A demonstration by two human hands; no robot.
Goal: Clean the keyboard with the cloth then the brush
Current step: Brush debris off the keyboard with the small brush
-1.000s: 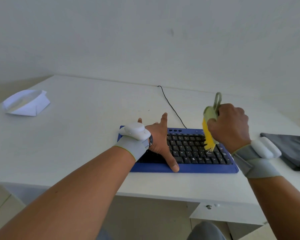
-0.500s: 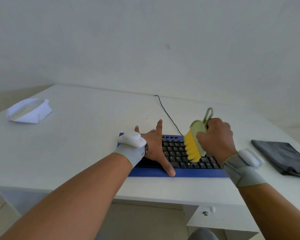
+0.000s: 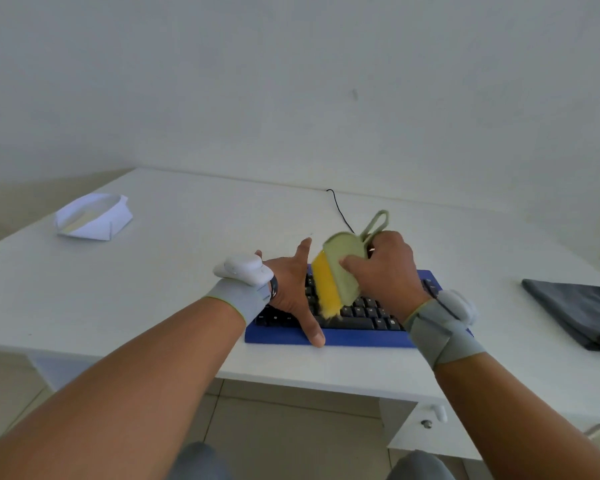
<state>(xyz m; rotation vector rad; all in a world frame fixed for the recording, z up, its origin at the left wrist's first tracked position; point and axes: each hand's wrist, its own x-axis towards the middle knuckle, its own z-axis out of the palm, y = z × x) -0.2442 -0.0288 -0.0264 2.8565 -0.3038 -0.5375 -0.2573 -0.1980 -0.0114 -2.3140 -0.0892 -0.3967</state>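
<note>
A blue keyboard (image 3: 361, 336) with black keys lies near the front edge of the white desk (image 3: 153, 289). My left hand (image 3: 293, 289) lies spread flat on its left part, thumb on the blue front rim, fingers straight. My right hand (image 3: 387, 268) grips a green brush (image 3: 343, 268) with yellow bristles. The bristles touch the keys in the middle of the keyboard, right beside my left hand. A folded dark grey cloth (image 3: 579, 315) lies on the desk at the far right, apart from both hands.
A white folded paper tray (image 3: 92, 216) sits at the desk's far left. The keyboard's black cable (image 3: 338, 209) runs back toward the wall. A drawer with a knob (image 3: 426, 424) hangs under the desk at the right.
My right hand has swept the brush leftward across the keys, from the right end to the middle. The left hand has stayed on the keyboard. The camera view shifted slightly.
</note>
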